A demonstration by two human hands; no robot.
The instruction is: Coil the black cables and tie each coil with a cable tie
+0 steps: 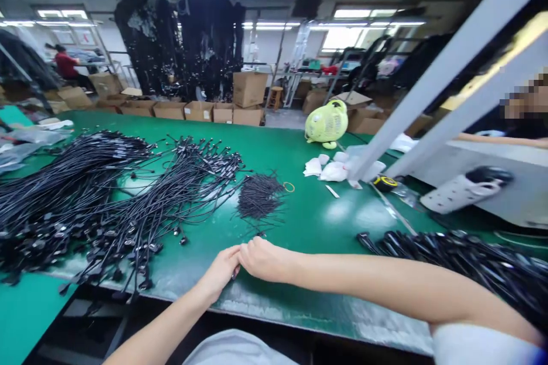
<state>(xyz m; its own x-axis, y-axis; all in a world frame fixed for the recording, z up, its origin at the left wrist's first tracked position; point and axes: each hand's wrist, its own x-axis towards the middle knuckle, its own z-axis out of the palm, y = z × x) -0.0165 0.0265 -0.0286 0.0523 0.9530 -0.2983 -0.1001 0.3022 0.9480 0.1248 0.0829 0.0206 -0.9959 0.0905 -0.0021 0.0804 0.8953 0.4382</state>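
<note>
My left hand (223, 271) and my right hand (264, 259) meet close to the near edge of the green table. Both are closed, fingers pressed together. A small dark bit shows under the fingers, but what they hold is mostly hidden. Just beyond them lies a pile of short thin black ties (259, 197), with a yellow rubber band (289, 187) beside it. To the left spreads a bunch of black cables (171, 182) with plug ends, and a larger bunch of black cables (72, 177) lies farther left.
Bundled black cables (462, 265) lie under my right arm's side. A green fan-like device (327, 122), white crumpled pieces (334, 171), a tape measure (384, 183) and a white perforated holder (454, 193) stand around slanted white posts (428, 91). Another person's arm (505, 140) shows at right.
</note>
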